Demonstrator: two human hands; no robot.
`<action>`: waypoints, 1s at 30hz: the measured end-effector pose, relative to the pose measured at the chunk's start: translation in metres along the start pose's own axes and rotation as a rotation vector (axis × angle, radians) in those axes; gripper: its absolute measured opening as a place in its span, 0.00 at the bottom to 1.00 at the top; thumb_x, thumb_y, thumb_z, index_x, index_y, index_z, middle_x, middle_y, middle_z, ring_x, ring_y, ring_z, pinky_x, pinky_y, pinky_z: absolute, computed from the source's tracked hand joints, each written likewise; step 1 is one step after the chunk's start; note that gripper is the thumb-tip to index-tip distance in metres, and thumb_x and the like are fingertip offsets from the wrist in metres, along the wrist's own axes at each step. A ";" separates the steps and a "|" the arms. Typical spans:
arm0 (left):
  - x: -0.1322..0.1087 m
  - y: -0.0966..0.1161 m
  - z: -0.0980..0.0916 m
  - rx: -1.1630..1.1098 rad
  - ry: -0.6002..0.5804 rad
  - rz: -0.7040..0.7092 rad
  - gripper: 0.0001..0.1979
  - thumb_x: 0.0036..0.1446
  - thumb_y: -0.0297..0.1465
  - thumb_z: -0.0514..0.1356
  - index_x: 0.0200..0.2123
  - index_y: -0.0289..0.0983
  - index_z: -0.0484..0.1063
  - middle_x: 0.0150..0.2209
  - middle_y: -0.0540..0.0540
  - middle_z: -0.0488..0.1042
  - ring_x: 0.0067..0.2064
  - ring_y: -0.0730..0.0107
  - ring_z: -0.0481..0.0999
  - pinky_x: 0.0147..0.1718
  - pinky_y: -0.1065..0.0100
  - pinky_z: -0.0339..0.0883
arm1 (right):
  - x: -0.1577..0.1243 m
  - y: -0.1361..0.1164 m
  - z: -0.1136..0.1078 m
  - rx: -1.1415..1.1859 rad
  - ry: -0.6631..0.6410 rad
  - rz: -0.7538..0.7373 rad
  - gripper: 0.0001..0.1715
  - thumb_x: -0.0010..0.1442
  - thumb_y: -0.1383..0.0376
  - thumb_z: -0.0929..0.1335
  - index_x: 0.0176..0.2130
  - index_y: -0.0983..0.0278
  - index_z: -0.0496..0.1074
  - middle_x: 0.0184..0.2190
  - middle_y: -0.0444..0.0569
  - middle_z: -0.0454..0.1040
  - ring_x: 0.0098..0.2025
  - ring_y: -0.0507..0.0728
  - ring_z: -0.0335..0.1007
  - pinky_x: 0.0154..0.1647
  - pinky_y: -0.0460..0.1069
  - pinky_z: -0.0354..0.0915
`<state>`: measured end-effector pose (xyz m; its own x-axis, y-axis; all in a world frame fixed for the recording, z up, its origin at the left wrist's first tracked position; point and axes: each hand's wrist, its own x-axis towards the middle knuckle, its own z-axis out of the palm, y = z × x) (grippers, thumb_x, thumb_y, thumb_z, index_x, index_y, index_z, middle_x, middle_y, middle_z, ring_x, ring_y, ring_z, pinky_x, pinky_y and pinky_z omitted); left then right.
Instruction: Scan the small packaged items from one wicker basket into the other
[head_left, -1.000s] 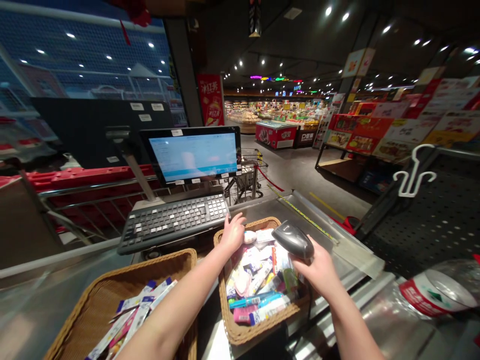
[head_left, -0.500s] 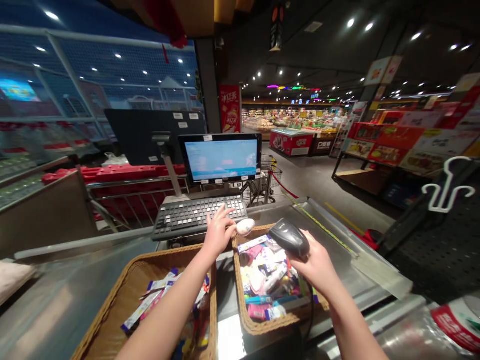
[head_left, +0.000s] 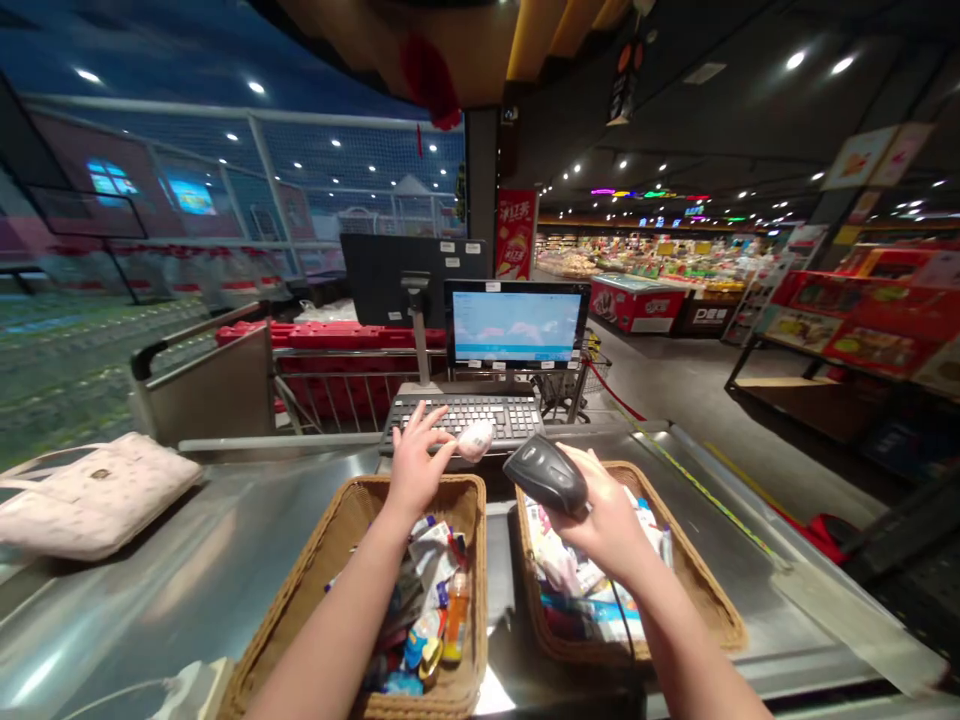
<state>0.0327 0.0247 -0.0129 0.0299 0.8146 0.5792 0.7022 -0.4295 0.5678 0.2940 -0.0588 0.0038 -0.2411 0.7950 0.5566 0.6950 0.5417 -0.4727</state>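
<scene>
My left hand pinches a small white rounded packet at its fingertips, just in front of a black keyboard. My right hand grips a black handheld barcode scanner, its head pointing left towards the packet. Below my left forearm, a wicker basket holds mixed small packets and an orange bottle. Under my right hand, a second wicker basket holds several flat packets, partly hidden by my hand and forearm.
Both baskets stand on a steel checkout counter. A pale quilted handbag lies at its left. A till monitor stands behind the keyboard, with red-handled shopping baskets and a wire cart behind it. Store aisles lie beyond.
The white packet has risen from the right basket and moved left, held in my left hand, towards the scanner. My view has swung left, showing the whole left basket and the handbag.
</scene>
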 end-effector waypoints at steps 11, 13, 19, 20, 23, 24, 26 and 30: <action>-0.019 -0.021 -0.027 0.047 0.052 -0.034 0.11 0.58 0.35 0.56 0.26 0.41 0.74 0.59 0.47 0.70 0.68 0.50 0.54 0.60 0.29 0.39 | 0.002 -0.020 0.029 0.052 -0.086 -0.027 0.24 0.46 0.68 0.68 0.46 0.61 0.73 0.53 0.54 0.73 0.62 0.68 0.61 0.66 0.68 0.47; -0.020 -0.023 -0.031 0.050 0.056 -0.036 0.11 0.58 0.35 0.56 0.26 0.41 0.74 0.59 0.47 0.70 0.68 0.50 0.54 0.60 0.28 0.39 | 0.003 -0.022 0.030 0.052 -0.092 -0.029 0.24 0.46 0.68 0.68 0.46 0.61 0.73 0.53 0.54 0.73 0.62 0.68 0.61 0.66 0.68 0.47; -0.023 -0.027 -0.037 0.045 0.064 -0.044 0.10 0.58 0.33 0.56 0.26 0.41 0.75 0.59 0.47 0.70 0.68 0.50 0.55 0.59 0.28 0.39 | 0.003 -0.025 0.036 0.051 -0.098 -0.049 0.24 0.46 0.69 0.69 0.46 0.60 0.74 0.52 0.53 0.74 0.62 0.69 0.61 0.66 0.69 0.47; -0.023 -0.028 -0.037 0.045 0.066 -0.043 0.10 0.57 0.33 0.56 0.26 0.41 0.75 0.59 0.47 0.70 0.68 0.50 0.55 0.59 0.28 0.40 | 0.002 -0.025 0.037 0.046 -0.101 -0.053 0.23 0.46 0.69 0.69 0.45 0.60 0.74 0.52 0.53 0.74 0.62 0.69 0.61 0.65 0.70 0.47; -0.026 -0.032 -0.038 0.051 0.077 -0.040 0.10 0.58 0.33 0.56 0.26 0.42 0.74 0.59 0.47 0.71 0.67 0.50 0.55 0.59 0.28 0.39 | 0.001 -0.026 0.038 0.036 -0.112 -0.068 0.21 0.47 0.69 0.69 0.44 0.60 0.75 0.51 0.53 0.74 0.62 0.68 0.62 0.65 0.70 0.48; -0.026 -0.033 -0.038 0.054 0.079 -0.041 0.10 0.58 0.33 0.56 0.26 0.42 0.74 0.59 0.47 0.71 0.67 0.51 0.55 0.60 0.28 0.39 | 0.001 -0.027 0.038 0.033 -0.112 -0.075 0.21 0.47 0.69 0.69 0.43 0.59 0.75 0.50 0.53 0.74 0.61 0.68 0.62 0.65 0.70 0.48; -0.028 -0.034 -0.039 0.060 0.083 -0.047 0.10 0.57 0.33 0.56 0.26 0.42 0.74 0.59 0.48 0.70 0.67 0.51 0.55 0.60 0.29 0.39 | 0.001 -0.029 0.039 0.028 -0.108 -0.087 0.21 0.46 0.69 0.69 0.43 0.59 0.75 0.50 0.52 0.74 0.61 0.68 0.63 0.64 0.69 0.50; -0.030 -0.036 -0.042 0.059 0.090 -0.061 0.09 0.57 0.31 0.56 0.27 0.42 0.74 0.59 0.48 0.70 0.67 0.51 0.56 0.60 0.29 0.40 | 0.003 -0.032 0.040 0.030 -0.107 -0.103 0.19 0.46 0.69 0.69 0.41 0.60 0.76 0.49 0.53 0.75 0.60 0.67 0.64 0.64 0.68 0.52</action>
<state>-0.0235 -0.0007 -0.0258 -0.0760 0.7992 0.5962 0.7415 -0.3544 0.5696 0.2444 -0.0632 -0.0068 -0.3816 0.7586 0.5281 0.6429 0.6284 -0.4380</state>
